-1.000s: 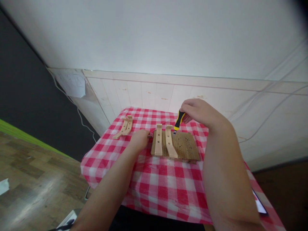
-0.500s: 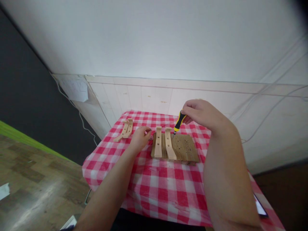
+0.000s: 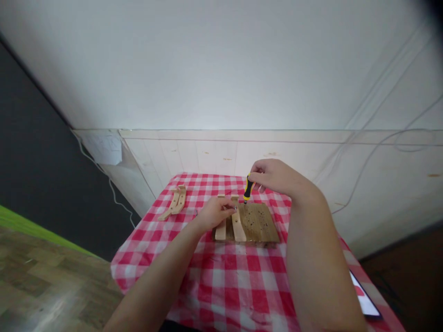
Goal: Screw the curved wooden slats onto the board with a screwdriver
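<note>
My right hand [image 3: 265, 175] grips a yellow-and-black screwdriver [image 3: 248, 188] by the top of its handle, the tip pointing down at the wooden board [image 3: 261, 223]. On the board's left part lie two pale curved wooden pieces with holes; the right-hand piece [image 3: 238, 227] is next to the screwdriver tip. Over these pieces, my left hand [image 3: 216, 213] pinches a small screw [image 3: 234, 208] at the right piece's upper hole. The left piece [image 3: 220, 232] is partly hidden under that hand.
Two more curved wooden pieces [image 3: 176, 200] lie together on the red-and-white checked tablecloth [image 3: 221, 281] at the left. A phone [image 3: 365, 297] rests near the right edge. Behind the table stands a white panelled wall [image 3: 207, 157] with loose cables at the right.
My left hand has moved right, from the cloth beside the board to above the wooden pieces, with a screw in its fingers. The screwdriver stays in my right hand, now more upright.
</note>
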`<action>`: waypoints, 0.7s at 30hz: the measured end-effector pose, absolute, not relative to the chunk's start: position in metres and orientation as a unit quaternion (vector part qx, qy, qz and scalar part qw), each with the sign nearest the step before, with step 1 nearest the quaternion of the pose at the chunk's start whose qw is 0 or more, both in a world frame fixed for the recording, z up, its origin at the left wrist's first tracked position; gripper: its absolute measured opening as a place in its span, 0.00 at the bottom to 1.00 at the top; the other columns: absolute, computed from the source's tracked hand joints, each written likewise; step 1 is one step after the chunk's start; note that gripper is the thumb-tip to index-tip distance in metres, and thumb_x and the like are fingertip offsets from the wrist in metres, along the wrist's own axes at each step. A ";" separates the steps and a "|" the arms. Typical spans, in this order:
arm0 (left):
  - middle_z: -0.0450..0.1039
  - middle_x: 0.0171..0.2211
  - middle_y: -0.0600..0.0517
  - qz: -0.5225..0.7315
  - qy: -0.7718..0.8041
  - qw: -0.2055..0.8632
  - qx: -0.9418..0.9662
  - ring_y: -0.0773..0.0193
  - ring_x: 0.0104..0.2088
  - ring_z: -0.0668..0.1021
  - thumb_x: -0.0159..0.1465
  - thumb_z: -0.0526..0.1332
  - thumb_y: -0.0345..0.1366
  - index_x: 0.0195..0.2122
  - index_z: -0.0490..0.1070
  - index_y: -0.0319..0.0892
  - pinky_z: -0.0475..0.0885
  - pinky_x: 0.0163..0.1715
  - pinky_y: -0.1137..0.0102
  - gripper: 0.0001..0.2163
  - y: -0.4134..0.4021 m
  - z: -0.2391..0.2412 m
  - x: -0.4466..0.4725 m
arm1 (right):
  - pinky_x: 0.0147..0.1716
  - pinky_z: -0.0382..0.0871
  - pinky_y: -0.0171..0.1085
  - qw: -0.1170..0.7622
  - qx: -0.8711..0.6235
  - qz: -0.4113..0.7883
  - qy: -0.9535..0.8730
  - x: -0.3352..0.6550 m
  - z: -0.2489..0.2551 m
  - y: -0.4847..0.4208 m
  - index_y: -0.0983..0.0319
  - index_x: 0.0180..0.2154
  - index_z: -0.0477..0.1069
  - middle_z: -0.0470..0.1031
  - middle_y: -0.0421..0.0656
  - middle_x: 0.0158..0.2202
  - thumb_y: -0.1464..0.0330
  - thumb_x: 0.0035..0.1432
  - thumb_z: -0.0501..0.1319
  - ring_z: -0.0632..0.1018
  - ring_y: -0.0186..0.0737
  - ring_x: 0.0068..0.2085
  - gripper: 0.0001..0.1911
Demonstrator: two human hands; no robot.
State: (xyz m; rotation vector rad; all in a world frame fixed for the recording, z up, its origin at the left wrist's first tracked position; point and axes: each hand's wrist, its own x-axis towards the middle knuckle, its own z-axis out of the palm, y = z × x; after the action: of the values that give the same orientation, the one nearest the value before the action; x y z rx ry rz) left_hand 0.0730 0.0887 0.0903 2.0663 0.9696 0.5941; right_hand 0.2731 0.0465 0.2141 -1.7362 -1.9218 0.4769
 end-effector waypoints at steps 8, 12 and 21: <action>0.78 0.39 0.52 0.178 0.352 0.250 0.884 0.63 0.38 0.77 0.62 0.58 0.34 0.40 0.76 0.44 0.69 0.37 0.73 0.09 0.101 0.090 0.081 | 0.23 0.62 0.34 0.246 -0.634 0.164 -0.715 0.274 0.214 0.046 0.61 0.27 0.70 0.75 0.41 0.23 0.66 0.53 0.56 0.75 0.35 0.25 0.07; 0.78 0.37 0.51 0.174 0.369 0.217 0.887 0.62 0.38 0.77 0.62 0.58 0.34 0.38 0.77 0.44 0.69 0.38 0.71 0.09 0.101 0.089 0.083 | 0.23 0.61 0.34 0.244 -0.632 0.167 -0.717 0.275 0.214 0.045 0.61 0.27 0.70 0.75 0.41 0.24 0.65 0.53 0.56 0.74 0.35 0.25 0.07; 0.79 0.34 0.52 0.191 0.390 0.223 0.873 0.63 0.34 0.77 0.62 0.58 0.36 0.37 0.79 0.44 0.67 0.34 0.72 0.09 0.102 0.083 0.083 | 0.24 0.62 0.35 0.247 -0.629 0.172 -0.717 0.274 0.212 0.049 0.61 0.29 0.70 0.75 0.41 0.24 0.65 0.54 0.55 0.75 0.35 0.25 0.08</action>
State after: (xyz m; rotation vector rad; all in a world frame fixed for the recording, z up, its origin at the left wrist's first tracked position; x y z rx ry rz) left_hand 0.0831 0.1021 0.0827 2.4114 1.0767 0.5263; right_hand 0.2741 0.0492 0.2117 -1.7150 -1.9558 0.4700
